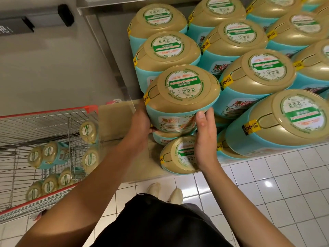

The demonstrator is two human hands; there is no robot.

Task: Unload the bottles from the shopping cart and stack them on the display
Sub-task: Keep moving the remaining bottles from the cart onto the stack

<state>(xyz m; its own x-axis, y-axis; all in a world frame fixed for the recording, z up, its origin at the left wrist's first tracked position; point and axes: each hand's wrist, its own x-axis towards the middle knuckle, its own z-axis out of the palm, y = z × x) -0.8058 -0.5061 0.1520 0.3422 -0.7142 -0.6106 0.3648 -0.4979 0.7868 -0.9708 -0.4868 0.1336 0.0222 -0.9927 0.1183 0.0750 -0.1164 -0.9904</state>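
Left hand [140,120] and right hand [204,136] clamp one bottle [181,97] between them, over a stacked bottle [170,137] just below; released off-centre on that rounded lid, it may slip and topple

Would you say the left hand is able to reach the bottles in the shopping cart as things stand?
Probably not yet: the left hand grips the held bottle with the right hand. Once freed, likely yes; the cart stands open-topped on that side, its bottles uncovered.
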